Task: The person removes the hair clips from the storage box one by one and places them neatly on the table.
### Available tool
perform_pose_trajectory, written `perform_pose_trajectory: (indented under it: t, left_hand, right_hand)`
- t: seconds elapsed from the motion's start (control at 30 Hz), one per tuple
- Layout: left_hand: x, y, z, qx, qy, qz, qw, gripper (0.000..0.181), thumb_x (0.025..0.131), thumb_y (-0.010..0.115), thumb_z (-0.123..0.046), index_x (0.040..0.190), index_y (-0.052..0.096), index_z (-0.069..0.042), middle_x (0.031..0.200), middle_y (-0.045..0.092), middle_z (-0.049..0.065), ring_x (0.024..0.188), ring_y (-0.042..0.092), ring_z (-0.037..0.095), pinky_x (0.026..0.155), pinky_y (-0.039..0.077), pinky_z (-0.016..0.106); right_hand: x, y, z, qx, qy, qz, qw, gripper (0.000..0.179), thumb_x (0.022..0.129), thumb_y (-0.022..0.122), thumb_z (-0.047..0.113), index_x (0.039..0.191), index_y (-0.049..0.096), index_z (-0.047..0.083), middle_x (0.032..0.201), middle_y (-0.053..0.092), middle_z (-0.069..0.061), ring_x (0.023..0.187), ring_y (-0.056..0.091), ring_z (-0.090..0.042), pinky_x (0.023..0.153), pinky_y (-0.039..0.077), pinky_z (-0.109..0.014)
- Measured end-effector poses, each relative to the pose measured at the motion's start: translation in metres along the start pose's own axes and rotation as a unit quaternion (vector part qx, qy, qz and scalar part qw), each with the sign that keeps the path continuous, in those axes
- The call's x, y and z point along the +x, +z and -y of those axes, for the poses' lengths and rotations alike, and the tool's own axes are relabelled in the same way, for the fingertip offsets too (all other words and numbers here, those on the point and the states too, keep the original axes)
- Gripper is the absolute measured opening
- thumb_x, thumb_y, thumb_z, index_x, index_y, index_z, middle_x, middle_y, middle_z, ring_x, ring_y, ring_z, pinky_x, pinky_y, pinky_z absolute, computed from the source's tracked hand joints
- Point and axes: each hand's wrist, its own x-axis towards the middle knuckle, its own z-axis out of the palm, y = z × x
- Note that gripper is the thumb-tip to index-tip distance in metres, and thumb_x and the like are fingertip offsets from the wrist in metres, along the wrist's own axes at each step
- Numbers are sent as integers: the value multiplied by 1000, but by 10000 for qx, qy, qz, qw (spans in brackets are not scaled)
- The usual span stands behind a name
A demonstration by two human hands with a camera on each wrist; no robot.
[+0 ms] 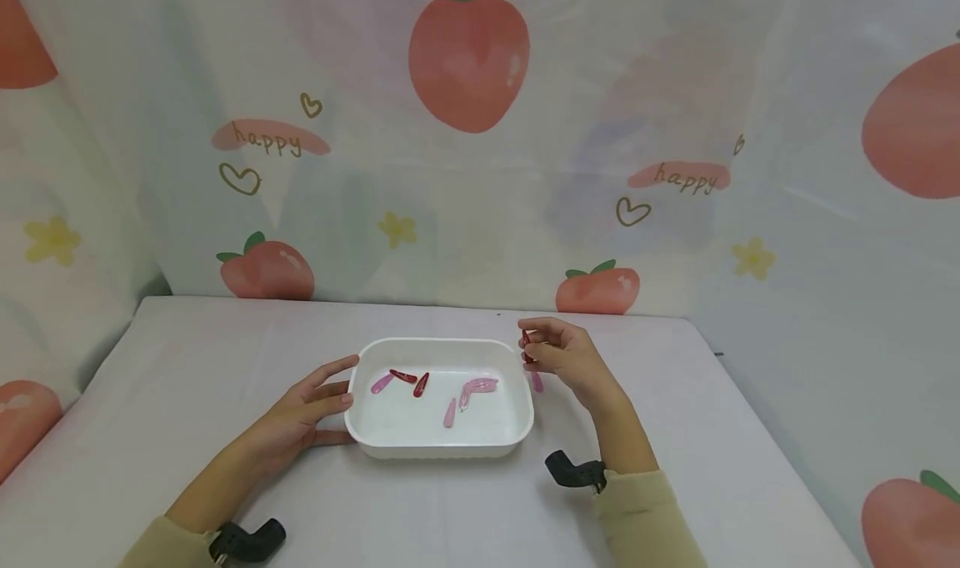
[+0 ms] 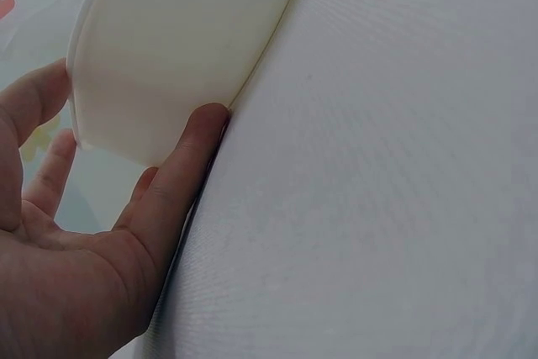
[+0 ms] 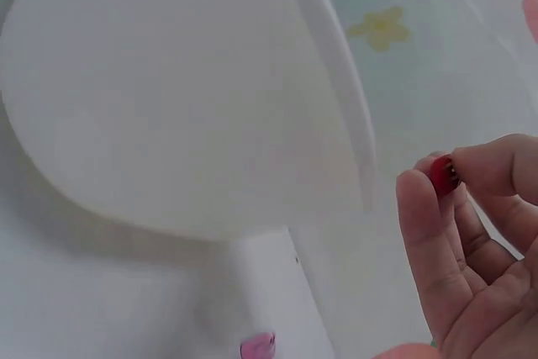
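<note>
A white plastic tray [image 1: 442,451] stands on the table, holding several snap hair clips. At its left side lie a pink clip [image 1: 382,384] and two red clips [image 1: 403,376]; more pink clips [image 1: 478,385] sit right of the middle. My left hand [image 1: 311,405] rests against the tray's left end, its fingers spread and nearly straight along the outer wall [image 2: 143,65]. Just past the right rim, my right hand [image 1: 562,355] pinches a red hair clip [image 3: 445,175] between thumb and fingertips, raised above the table.
Beside the tray's right end, below my right hand, a pink hair clip [image 1: 537,382] lies on the white table cover [image 1: 420,514]. Behind the table hangs a curtain [image 1: 495,218] printed with peaches. Black wrist-worn devices [image 1: 576,470] sit at both sleeves.
</note>
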Motion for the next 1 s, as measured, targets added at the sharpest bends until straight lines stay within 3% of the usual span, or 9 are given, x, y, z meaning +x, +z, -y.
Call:
perform_pose_trajectory:
  t: [0.27, 0.6, 1.0]
  left_hand:
    - [0, -1, -1, -39, 32, 31, 10000, 65, 98, 64, -17, 155, 32, -26, 156, 32, 21, 127, 53, 33, 91, 55, 54]
    - [-3, -1, -2, 1, 83, 97, 9999, 67, 99, 63, -18, 156, 30, -23, 157, 29, 23, 128, 53, 33, 92, 55, 55]
    - [-1, 0, -1, -42, 27, 12, 10000, 65, 99, 63, -16, 155, 32, -25, 155, 32, 22, 125, 56, 31, 91, 56, 54]
  right_hand:
    - [2, -15, -16, -86, 281, -449, 9986, 35, 96, 60, 3, 131, 59, 2, 115, 60, -27, 95, 66, -27, 82, 61, -31]
    - [6, -24, -36, -325, 549, -684, 9956, 38, 97, 60, 3, 134, 56, -2, 116, 61, -28, 104, 64, -38, 82, 60, -31]
    - [4, -31, -46, -755, 875, -837, 9898, 36, 95, 61, 4, 131, 59, 0, 113, 64, -22, 93, 67, -23, 82, 60, -28]
